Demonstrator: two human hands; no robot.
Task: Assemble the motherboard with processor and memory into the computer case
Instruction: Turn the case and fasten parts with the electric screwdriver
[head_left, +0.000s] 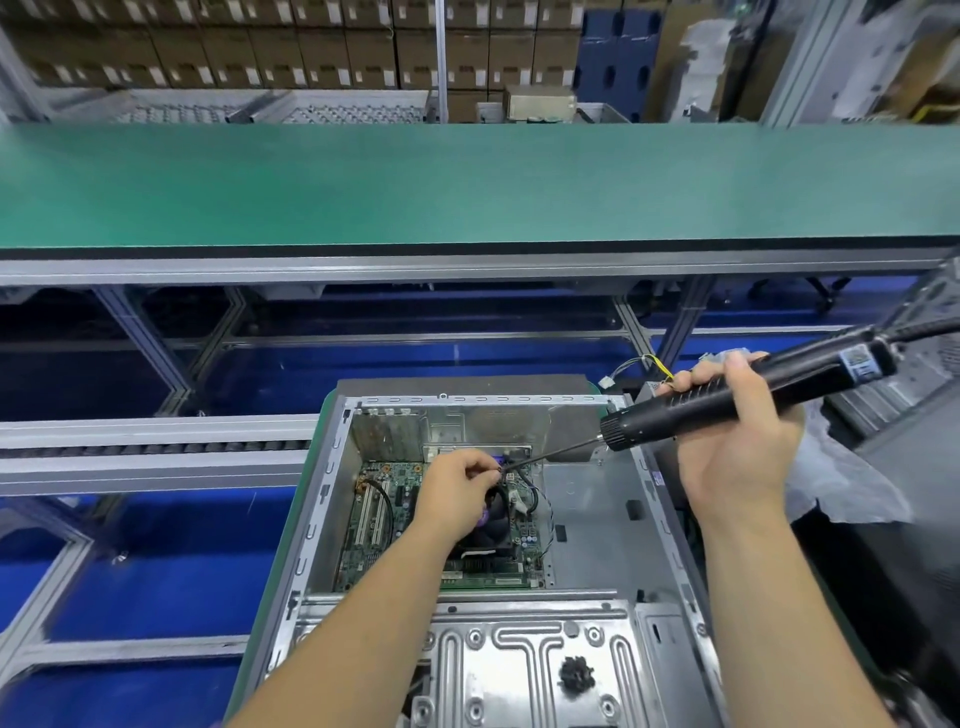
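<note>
The computer case (587, 525) lay open on its side at the near edge of the bench (291, 540), its metal walls rising on all four sides of the motherboard (384, 525), which sat flat in the far left part of the case floor. To the right of the board a bare stretch of case floor (592, 499) gave open room; on the left the board ran close under the case wall. The near part of the case was covered by a stamped metal plate (524, 660), cut off by the bottom of the view.

The left hand (460, 491) reached over the board, fingers curled together and pinching the thin bit (550, 454) at its tip; whether a screw sat there could not be made out. The hand and forearm hid the middle of the board and most of the black fan (496, 525). The right hand (737, 426) gripped the black electric screwdriver (748, 392), held at a slant above the right wall of the case, its cord (930, 328) running out of view at the right edge.

Behind the case a few loose wires (641, 366) showed. A green conveyor belt (467, 182) ran across beyond, and stacked cartons (260, 47) stood blurred at the back. Crumpled plastic wrap (841, 483) lay right of the case.
</note>
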